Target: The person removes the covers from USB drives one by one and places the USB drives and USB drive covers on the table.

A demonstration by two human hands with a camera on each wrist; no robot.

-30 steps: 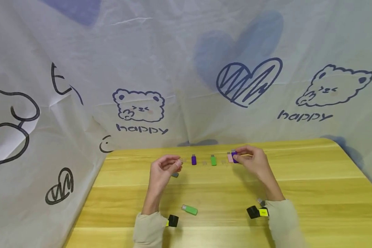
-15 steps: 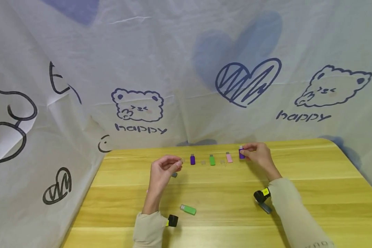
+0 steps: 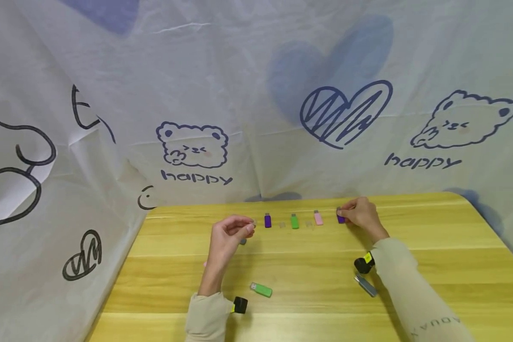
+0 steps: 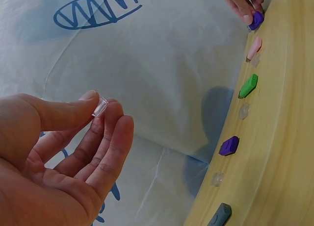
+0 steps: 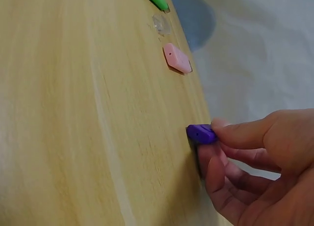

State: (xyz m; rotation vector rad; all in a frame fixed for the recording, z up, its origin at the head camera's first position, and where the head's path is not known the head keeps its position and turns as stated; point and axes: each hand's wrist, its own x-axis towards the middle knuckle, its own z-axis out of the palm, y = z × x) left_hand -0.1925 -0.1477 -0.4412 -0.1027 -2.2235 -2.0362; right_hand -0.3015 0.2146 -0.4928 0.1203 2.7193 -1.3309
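Note:
A row of small USB drives lies along the far edge of the yellow table (image 3: 410, 266): purple (image 3: 267, 220), green (image 3: 294, 221), pink (image 3: 318, 218). At the row's right end my right hand (image 3: 345, 214) pinches a second purple drive (image 3: 340, 218) between thumb and fingers. In the right wrist view that purple drive (image 5: 200, 133) sits at the tabletop, held by the right hand (image 5: 214, 139). My left hand (image 3: 248, 227) hovers left of the row. It pinches a tiny clear cap (image 4: 100, 107) between thumb and fingertips.
Clear caps (image 3: 282, 224) (image 3: 308, 223) lie between the row's drives. A grey drive (image 3: 242, 242) lies under the left hand, a green drive (image 3: 261, 289) near the front, a grey-blue drive (image 3: 366, 285) beside the right forearm. A printed cloth backdrop (image 3: 256, 118) hangs behind the table.
The right hand carried the purple drive rightward, from beside the pink drive to a spot further right in the row. The left hand has stayed put with the cap.

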